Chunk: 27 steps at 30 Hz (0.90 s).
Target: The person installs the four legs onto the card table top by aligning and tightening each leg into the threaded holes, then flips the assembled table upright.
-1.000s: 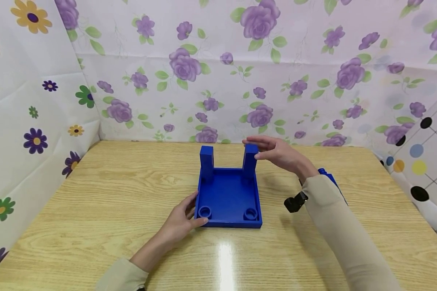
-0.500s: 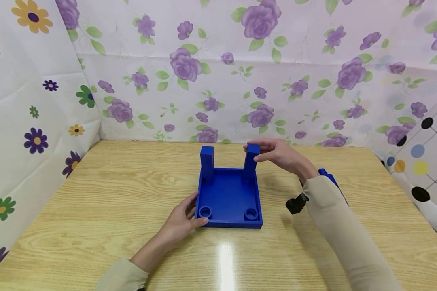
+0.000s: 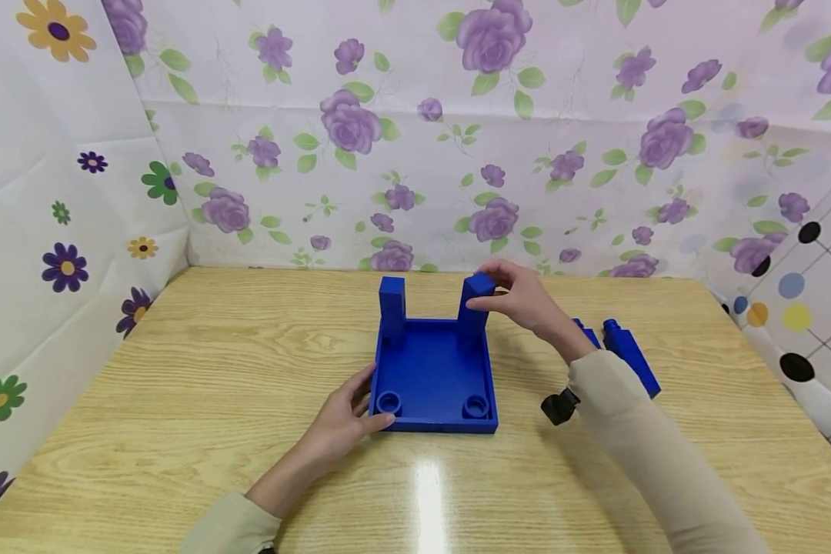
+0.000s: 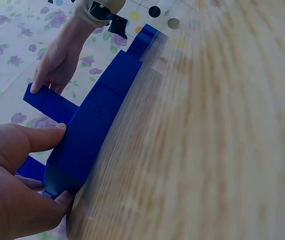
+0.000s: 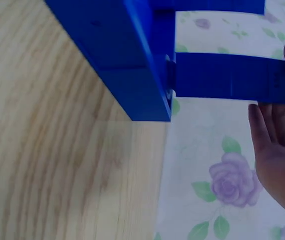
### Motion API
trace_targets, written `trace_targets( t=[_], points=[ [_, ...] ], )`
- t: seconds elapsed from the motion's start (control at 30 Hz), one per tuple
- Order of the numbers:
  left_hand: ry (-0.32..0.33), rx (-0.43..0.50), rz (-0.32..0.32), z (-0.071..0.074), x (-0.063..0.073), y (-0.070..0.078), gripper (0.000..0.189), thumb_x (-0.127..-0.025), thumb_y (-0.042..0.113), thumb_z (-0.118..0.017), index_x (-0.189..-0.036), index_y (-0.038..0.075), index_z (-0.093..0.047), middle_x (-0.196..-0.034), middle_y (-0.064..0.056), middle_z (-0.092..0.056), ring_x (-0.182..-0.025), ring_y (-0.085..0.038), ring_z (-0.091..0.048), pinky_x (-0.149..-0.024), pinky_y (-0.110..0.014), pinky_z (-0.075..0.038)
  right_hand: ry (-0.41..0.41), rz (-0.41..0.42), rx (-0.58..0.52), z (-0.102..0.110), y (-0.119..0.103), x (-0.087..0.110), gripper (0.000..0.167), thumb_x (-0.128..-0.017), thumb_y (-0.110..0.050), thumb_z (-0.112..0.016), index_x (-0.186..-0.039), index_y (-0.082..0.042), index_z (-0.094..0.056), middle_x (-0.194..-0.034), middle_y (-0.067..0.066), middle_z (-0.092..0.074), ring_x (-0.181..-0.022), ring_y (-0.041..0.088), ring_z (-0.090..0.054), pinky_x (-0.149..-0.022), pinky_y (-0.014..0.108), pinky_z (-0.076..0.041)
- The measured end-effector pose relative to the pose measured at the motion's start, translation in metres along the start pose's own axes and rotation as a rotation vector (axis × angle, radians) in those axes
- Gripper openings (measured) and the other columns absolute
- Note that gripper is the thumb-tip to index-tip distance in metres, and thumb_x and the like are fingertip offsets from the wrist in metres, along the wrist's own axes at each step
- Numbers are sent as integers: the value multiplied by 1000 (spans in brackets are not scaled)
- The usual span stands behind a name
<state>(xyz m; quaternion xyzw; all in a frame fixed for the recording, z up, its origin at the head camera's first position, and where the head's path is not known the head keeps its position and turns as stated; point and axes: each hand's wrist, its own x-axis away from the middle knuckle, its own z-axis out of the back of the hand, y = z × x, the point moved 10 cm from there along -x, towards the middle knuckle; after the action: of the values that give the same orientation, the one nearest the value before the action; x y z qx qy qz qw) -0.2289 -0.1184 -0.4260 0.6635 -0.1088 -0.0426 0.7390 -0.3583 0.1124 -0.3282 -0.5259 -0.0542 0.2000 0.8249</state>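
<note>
A shallow square blue panel with a raised rim [image 3: 432,425] lies on the wooden table, round sockets showing at its two near corners. Two square blue legs stand upright at its far corners. My left hand [image 3: 342,423] grips the near left corner, thumb over the rim and fingers along the side. At the far right corner, my right hand [image 3: 522,298] grips the top of the right leg [image 3: 472,312], which sits turned askew to the panel. The left leg [image 3: 392,308] stands square, untouched. In the right wrist view a narrow neck joins the gripped leg [image 5: 222,75] to the panel.
Two more blue legs lie on the table to the right, one loose leg [image 3: 632,358] in plain sight and another [image 3: 587,332] partly behind my right forearm. Flowered cloth [image 3: 284,192] hangs behind the table [image 3: 215,369] and at its sides.
My right hand has closed further round the right leg and turned it, so its top now stands at an angle. The right forearm shifted slightly left, uncovering more loose legs. My left hand stays put.
</note>
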Motion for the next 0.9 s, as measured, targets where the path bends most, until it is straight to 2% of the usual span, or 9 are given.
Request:
trace_targets(
  t=[0.13,0.3,0.5,0.6,0.7,0.8,0.9],
  points=[
    [0,-6,-2,0,0,0,79,-86,-8,-68,-151,-1,-24,-150,-27,-29,-138,-40,-28,-102,-41,-43,98,13,79,0,-3,2,48,-81,-28,-80,-117,-7,-56,-109,9,-59,-100,24,-57,-78,37,-53],
    [3,-14,1,0,0,0,79,-86,-7,-68,-151,-2,-24,-150,-26,-29,-138,-40,-28,-103,-41,-41,197,40,176,1,-9,6,47,-79,-29,-82,-111,-6,-57,-101,10,-61,-95,26,-61,-74,39,-56],
    [6,-20,2,1,0,0,78,-86,-7,-68,-151,-2,-25,-150,-27,-30,-137,-40,-29,-103,-41,-41,228,54,215,1,-12,6,46,-78,-27,-83,-109,-4,-57,-99,11,-62,-94,28,-62,-75,40,-57],
    [7,-17,-3,1,0,0,79,-86,-7,-68,-151,-2,-25,-150,-27,-30,-137,-40,-30,-103,-41,-41,185,53,218,-2,-10,4,47,-80,-28,-81,-113,-4,-57,-103,12,-62,-97,28,-62,-78,41,-56],
    [3,-14,-7,1,0,0,79,-86,-6,-69,-151,-3,-25,-149,-27,-31,-137,-40,-30,-105,-41,-40,107,44,191,-5,-5,3,54,-82,-29,-79,-125,-6,-56,-114,13,-61,-107,30,-60,-90,44,-53],
    [0,-15,-9,1,0,0,79,-86,-6,-69,-151,-3,-24,-149,-27,-31,-137,-40,-29,-105,-41,-39,18,27,109,-5,2,2,61,-85,-28,-76,-137,-7,-50,-129,13,-55,-119,31,-53,-101,46,-45],
    [0,-10,-11,0,0,1,79,-86,-7,-68,-151,-2,-24,-150,-27,-30,-137,-40,-29,-103,-41,-41,-71,10,0,-4,6,1,62,-89,-25,-72,-142,-7,-46,-139,12,-49,-126,31,-47,-104,48,-41]
  ],
)
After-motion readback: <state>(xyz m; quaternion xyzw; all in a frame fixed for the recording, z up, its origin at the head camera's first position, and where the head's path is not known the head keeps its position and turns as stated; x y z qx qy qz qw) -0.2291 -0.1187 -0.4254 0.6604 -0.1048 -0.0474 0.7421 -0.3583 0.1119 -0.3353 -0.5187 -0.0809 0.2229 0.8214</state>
